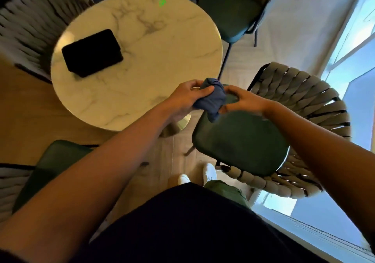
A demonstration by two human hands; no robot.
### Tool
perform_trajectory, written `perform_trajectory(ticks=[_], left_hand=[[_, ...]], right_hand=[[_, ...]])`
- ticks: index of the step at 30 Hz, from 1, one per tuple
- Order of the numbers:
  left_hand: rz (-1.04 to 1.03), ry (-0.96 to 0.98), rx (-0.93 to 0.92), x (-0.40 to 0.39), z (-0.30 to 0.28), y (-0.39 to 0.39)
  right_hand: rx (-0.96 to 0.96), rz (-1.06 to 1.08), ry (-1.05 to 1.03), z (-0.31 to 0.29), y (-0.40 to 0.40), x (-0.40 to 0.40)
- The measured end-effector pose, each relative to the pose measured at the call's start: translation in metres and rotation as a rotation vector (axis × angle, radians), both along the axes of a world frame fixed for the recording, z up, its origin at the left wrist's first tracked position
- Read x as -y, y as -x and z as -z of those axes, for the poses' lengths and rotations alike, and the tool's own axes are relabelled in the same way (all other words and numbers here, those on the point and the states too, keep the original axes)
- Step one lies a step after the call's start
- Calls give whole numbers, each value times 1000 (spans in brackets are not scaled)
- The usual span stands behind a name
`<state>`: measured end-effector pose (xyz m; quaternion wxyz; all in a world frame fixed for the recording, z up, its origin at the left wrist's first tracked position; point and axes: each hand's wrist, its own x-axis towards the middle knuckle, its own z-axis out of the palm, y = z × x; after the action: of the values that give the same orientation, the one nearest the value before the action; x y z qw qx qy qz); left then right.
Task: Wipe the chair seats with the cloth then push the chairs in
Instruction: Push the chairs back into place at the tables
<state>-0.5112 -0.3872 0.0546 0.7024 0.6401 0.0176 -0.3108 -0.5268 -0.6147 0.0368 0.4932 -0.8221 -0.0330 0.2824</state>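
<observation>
A bunched blue cloth (213,100) hangs in the air between the round marble table (142,49) and the nearest chair. My left hand (186,98) grips its left side with thumb on top. My right hand (241,100) pinches its right side with curled fingers. Right below the cloth stands a chair with a dark green seat (241,140) and a woven beige back (304,104), pulled out from the table. A second green-seated chair (231,12) stands at the far right of the table. A third (52,161) is at the lower left, partly hidden by my left arm.
A black tablet-like case (92,52) lies on the table's left half. A fourth woven chair (30,25) stands at the far left. Large windows (355,63) run along the right. My white shoes (209,171) stand on the wooden floor beside the near chair.
</observation>
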Motion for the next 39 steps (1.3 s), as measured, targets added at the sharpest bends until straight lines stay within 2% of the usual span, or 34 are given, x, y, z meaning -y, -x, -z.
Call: perform_trajectory(ticks=[1, 5, 8, 11, 13, 16, 19, 25, 33, 39], left_hand=[[-23, 35, -23, -9, -7, -2], [-143, 101, -70, -42, -24, -10], [-243, 101, -74, -71, -27, -18], [-387, 49, -65, -98, -28, -30], [-440, -116, -18, -113, -29, -35], [-461, -451, 126, -134, -18, -36], [-527, -606, 162, -153, -4, -33], [-680, -580, 135, -208, 0, -51], [-720, -477, 130, -308, 4, -143], [-674, -551, 112, -384, 17, -225]], right_hand=[[-75, 16, -96, 0, -5, -6], [-447, 89, -701, 6, -24, -30], [-537, 176, -954, 5, -38, -55], [-431, 321, -866, -1, -62, -78], [-361, 359, -717, -7, -78, -92], [-244, 268, -466, -11, -96, -110], [-154, 143, -321, -17, -112, -133], [0, 76, -211, -29, -155, -193], [247, 182, -111, -27, -232, -298], [265, 241, -43, -13, -303, -375]])
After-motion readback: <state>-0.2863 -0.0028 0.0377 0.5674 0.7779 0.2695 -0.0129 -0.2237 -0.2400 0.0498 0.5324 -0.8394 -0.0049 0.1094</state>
